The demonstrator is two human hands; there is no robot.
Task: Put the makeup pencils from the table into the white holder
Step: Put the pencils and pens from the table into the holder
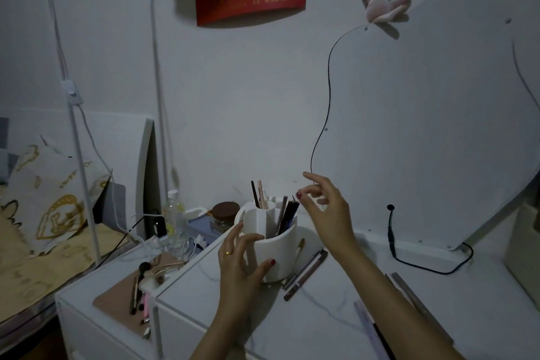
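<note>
Steadying the white holder (273,245) with the left hand (239,266), fingers and thumb wrapped round its near wall, so that one's clearly gripping. The right hand (324,213) hangs just above and to the right of the holder's rim, fingers loosely spread with thumb and forefinger close together near the top of a dark pencil (289,215) standing in the right compartment. Whether it's actually pinching that pencil or has just let go, I can't tell (lighting is pretty dim), but nothing else is in that hand.

Progress-wise I'd call it about halfway. Already in: a bunch of dark pencils leaning under the right hand's fingertips, plus two more pencils (258,194) sticking up in the back compartment, beyond the left hand.

Still out on the table (321,316): a pair of brown pencils (306,273) lying right below the right wrist, touching or nearly touching the holder's base, with a light stick-like thing tucked against the holder beside them. Then there's another lot (409,298) down under the right forearm, close to the body, a couple of greyish ones and a pale one next to a dark one near the bottom edge.

So the closest pair looks like the obvious next grab, then the ones by the forearm.
</note>
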